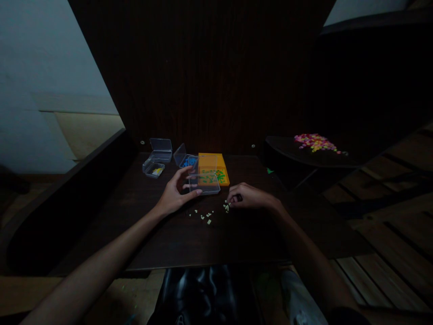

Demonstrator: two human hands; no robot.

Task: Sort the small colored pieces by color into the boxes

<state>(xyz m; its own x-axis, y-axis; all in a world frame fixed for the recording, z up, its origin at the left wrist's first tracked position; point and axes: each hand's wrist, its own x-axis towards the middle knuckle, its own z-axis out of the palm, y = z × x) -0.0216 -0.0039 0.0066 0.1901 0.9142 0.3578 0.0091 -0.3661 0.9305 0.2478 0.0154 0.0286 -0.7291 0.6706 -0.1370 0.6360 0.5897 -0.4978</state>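
My left hand (pixel 176 193) grips the near-left corner of a clear plastic box (pixel 204 180) with its lid raised, thumb and fingers around the edge. My right hand (pixel 248 197) rests on the dark table (pixel 189 234) with fingers pinched over a small cluster of pale beads (pixel 226 206). More pale beads (pixel 203 214) lie scattered between the hands. Behind the clear box sits an orange tray (pixel 219 174) holding green pieces.
Two more open clear boxes stand at the back left, one with yellow bits (pixel 154 169), one with blue bits (pixel 187 160). A pile of pink and yellow beads (pixel 314 142) lies on a dark shelf to the right. A dark wooden panel rises behind the table.
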